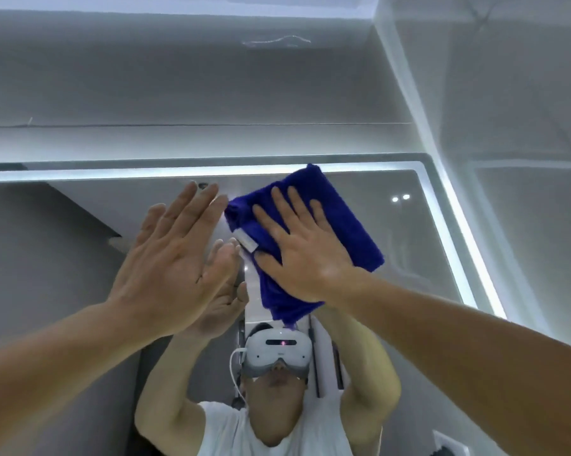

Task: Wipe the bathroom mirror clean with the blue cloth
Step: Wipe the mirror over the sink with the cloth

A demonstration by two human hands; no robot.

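Item 1. Mirror (pixel 409 225): wall-mounted, with a lit border (pixel 457 232) along its top and right edges. The glass reflected the person, both arms raised, wearing a white headset (pixel 277 352).

Item 2. Blue cloth (pixel 343 225): folded into a thick pad and lying flat against the glass near the upper right, its top corner just over the lit border.

Item 3. Right hand (pixel 297 245): fingers straight and spread, palm pressing the cloth to the mirror and gripping nothing.

Item 4. Left hand (pixel 172 258): flat, fingers extended, empty, just beside the cloth's left edge. Contact with the glass could not be told.

Item 5. Label (pixel 246 240): pale tag on the cloth's left edge.

Hazards, as judged: held by pressure alone, the pad could slip from under the palm and drop, and a bare left palm on the glass would leave fresh smears.
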